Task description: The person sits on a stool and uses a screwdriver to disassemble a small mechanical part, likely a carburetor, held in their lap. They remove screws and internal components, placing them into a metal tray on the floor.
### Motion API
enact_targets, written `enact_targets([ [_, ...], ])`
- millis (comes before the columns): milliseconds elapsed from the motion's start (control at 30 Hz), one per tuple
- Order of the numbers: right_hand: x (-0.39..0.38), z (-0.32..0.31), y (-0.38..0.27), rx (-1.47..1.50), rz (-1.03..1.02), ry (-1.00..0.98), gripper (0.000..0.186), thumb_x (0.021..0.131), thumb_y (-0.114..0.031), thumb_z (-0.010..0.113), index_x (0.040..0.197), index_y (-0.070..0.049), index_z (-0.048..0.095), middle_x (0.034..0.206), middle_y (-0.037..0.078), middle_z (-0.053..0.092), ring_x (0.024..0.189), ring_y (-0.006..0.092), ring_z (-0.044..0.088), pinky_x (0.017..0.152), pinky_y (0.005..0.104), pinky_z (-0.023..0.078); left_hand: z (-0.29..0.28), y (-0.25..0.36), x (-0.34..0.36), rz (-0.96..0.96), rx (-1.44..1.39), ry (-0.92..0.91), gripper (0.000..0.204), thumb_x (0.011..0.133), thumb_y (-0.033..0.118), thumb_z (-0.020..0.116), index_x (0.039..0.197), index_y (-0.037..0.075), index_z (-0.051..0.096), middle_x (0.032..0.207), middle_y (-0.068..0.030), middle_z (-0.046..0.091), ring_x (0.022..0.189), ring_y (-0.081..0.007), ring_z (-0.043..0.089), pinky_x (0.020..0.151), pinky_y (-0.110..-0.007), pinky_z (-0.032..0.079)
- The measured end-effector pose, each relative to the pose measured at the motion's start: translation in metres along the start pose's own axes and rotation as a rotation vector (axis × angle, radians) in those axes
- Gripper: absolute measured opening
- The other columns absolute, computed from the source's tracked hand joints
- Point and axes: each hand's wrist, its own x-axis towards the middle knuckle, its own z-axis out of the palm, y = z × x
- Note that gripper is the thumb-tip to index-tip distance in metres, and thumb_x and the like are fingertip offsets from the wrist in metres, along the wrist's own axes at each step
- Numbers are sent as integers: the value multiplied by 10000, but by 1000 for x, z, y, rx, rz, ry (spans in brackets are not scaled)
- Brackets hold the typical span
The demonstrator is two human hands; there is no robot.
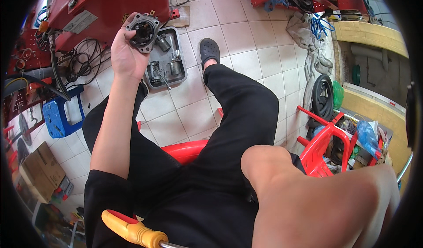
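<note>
My left hand (131,49) is raised at arm's length, closed around a grey metal housing (143,32). This part has a round dark bore and a flange with bolt holes, and its open face is turned up. Below it on the floor sits a grey plastic tray (181,54) with metal parts and a rod-like tool (164,77). My right arm (317,208) is bent up close at the lower right; the fingers of that hand are hidden. At the bottom edge shows a screwdriver (132,230) with a yellow and red handle; what supports it is out of sight.
Red machine panels (110,10) and black cables (86,65) stand close on the left, above a blue stool (61,115). Lower left lies a cardboard box (42,171). Right of my legs are a red plastic chair (321,149), a tire (323,96) and a grey cloth (308,41).
</note>
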Motion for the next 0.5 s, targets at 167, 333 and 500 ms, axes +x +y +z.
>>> enact_targets([
  [167,7,-2,7,15,13,-1,530,966,-491,242,595,-122,328,492,-4,320,380,129,238,429,308,217,-3,-2,3,-52,9,85,402,791,46,437,1186,-28,457,1122,-156,549,1039,-254,556,887,-364,458],
  [333,12,-9,8,37,25,11,539,968,-504,226,601,-122,323,495,-5,315,382,128,231,420,306,204,-9,-4,8,-143,-32,90,404,820,32,432,1202,-97,418,1166,-226,512,1097,-311,529,896,-374,467],
  [500,13,-41,30,157,80,48,548,971,-517,211,608,-121,319,497,-5,311,385,126,223,412,305,191,-9,15,-5,-121,-105,165,359,859,63,389,1173,-105,437,1168,-260,527,1114,-355,527,935,-399,477],
])
